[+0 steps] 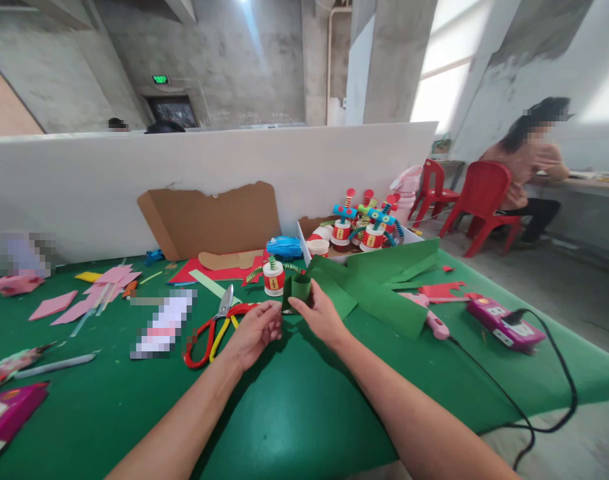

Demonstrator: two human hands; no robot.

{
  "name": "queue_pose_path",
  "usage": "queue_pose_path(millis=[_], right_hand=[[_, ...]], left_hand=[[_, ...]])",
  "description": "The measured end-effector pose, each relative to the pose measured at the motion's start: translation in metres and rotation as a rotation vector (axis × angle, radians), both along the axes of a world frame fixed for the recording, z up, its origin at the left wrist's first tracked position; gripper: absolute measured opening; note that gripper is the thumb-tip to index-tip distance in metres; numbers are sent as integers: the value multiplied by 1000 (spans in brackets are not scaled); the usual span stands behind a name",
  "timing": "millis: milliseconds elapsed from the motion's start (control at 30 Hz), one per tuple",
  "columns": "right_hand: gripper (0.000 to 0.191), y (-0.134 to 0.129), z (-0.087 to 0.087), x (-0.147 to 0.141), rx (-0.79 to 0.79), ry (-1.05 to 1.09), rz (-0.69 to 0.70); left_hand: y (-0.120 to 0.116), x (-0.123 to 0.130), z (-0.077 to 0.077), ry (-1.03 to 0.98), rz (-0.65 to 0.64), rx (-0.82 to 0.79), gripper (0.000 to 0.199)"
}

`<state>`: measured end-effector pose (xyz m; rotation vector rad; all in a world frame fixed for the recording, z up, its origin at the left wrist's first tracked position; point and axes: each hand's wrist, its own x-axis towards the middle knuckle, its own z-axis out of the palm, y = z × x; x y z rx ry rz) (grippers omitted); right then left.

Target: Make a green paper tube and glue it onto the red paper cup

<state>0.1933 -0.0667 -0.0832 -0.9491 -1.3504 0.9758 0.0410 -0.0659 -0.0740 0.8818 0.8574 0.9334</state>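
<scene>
A rolled piece of dark green paper [300, 287] stands between my two hands, curled into a short tube with a loose flap on its left. My right hand [320, 312] grips the tube from the right, thumb in front. My left hand [258, 333] has its fingers curled, with the fingertips at the flap's lower left edge. Just behind the hands is a red and white paper-cup figure [273, 277] with striped green folded arms. Red-handled scissors [204, 340] lie left of my left hand, beside a yellow-handled tool [219, 343].
Large green paper sheets [374, 287] spread to the right, near a pink glue gun [437, 325] with a cord and a purple box [504, 323]. A white box [304, 240] holds several finished figures. Pink paper pieces [109, 280] lie left. Someone sits [529, 160] at far right.
</scene>
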Motion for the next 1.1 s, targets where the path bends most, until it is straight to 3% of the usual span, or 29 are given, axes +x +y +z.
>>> queue_pose_path(millis=[133, 300, 800, 1100], right_hand=[[33, 0, 0, 1, -134, 79, 65], [38, -4, 1, -2, -289, 164, 177], [42, -3, 0, -1, -503, 335, 143], [42, 0, -5, -1, -419, 275, 100]], left_hand=[[7, -9, 3, 165, 140, 249, 44], [6, -8, 6, 353, 109, 404, 35], [6, -2, -2, 416, 58, 381, 23], [6, -3, -1, 403, 63, 357, 24]])
